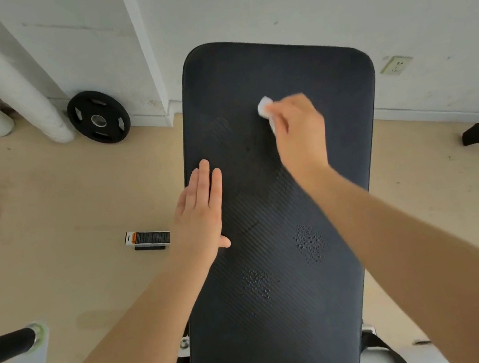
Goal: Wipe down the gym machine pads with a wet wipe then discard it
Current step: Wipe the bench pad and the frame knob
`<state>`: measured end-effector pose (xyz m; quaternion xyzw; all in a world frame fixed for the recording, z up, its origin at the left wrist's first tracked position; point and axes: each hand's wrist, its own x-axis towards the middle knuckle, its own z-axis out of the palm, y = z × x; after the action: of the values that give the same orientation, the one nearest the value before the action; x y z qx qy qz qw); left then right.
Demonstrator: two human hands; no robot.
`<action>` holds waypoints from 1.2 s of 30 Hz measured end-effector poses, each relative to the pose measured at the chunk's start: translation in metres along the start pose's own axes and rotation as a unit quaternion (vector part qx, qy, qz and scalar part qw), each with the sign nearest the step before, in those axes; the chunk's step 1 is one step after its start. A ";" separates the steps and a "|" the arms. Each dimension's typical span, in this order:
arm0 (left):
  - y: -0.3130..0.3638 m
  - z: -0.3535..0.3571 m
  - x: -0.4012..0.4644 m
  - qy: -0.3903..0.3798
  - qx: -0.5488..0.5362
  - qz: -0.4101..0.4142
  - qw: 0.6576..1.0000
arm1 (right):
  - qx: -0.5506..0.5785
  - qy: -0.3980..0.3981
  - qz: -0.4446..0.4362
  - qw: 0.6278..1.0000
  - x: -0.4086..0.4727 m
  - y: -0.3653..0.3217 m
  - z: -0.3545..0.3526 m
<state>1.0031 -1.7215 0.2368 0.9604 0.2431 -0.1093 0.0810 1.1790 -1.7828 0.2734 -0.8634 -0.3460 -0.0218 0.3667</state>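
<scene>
A long black ribbed bench pad (281,312) fills the middle of the view and runs away from me toward the wall. My right hand (298,131) grips a small white wet wipe (264,109) and presses it against the upper part of the pad. My left hand (201,210) lies flat with straight fingers on the pad's left edge. Two patches of droplets (310,243) sit on the lower half of the pad.
A black weight plate (98,116) leans against the wall at the left, beside white pipes (27,86). A small orange and black box (148,238) lies on the tan floor left of the pad. A black handle bar (7,342) is at lower left, a wall socket (396,65) at right.
</scene>
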 end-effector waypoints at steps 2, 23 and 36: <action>-0.003 0.004 0.002 0.014 -0.004 0.004 1.000 | -0.003 0.014 0.024 1.000 0.013 0.000 0.011; -0.034 0.016 -0.031 0.002 -0.203 -0.041 0.978 | -0.072 -0.027 -0.016 0.997 0.018 -0.031 0.035; -0.053 0.005 -0.026 -0.033 -0.169 -0.012 0.985 | -0.083 -0.136 -0.153 0.975 -0.035 -0.046 0.048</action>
<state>0.9540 -1.6885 0.2331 0.9259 0.2666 -0.0992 0.2484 1.1142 -1.7498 0.2567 -0.8228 -0.5172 0.0113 0.2352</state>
